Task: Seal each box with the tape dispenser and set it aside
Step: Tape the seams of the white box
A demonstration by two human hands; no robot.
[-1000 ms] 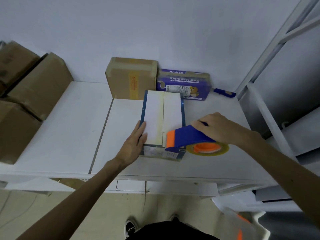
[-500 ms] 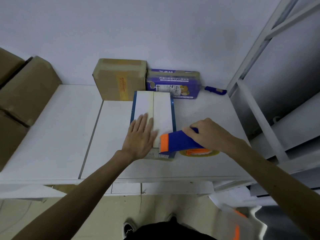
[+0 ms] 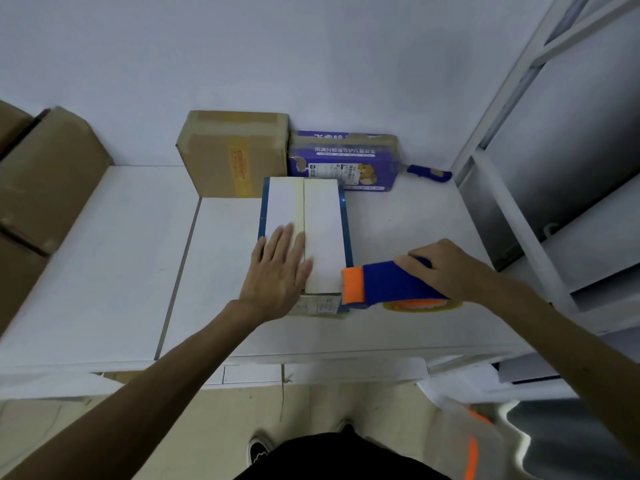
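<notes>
Box (image 3: 322, 230) sits mid-table (image 3: 104, 258) with its long axis 12 to 6: white top, blue sides, two flaps closed, centre seam with no tape I can see. Left hand (image 3: 280, 271) lies flat on the left flap at the 6 o'clock end, fingers straight and together, just left of the seam; it presses down and grips nothing. Right hand (image 3: 448, 268) is curled round the blue handle of the tape dispenser (image 3: 388, 284), whose orange nose is at the box's 5 o'clock corner. Can't tell if it touches. Looks like thin printed card, so probably light, and it could skate on the smooth tabletop once tape drags. The flat palm is the right hold; I'd keep it close to the seam so the flaps don't lift. The top may dent under a hard roller pass. To move it aside, take the long sides at 3 and 9, not the flaps. The dispenser is rigid plastic, handle grip only, with the cutter likely at the orange end. Brown taped carton (image 3: 235, 157) at 11 of the box, purple package (image 3: 346, 161) at 1, more brown cartons (image 3: 48, 174) far out at 9.
</notes>
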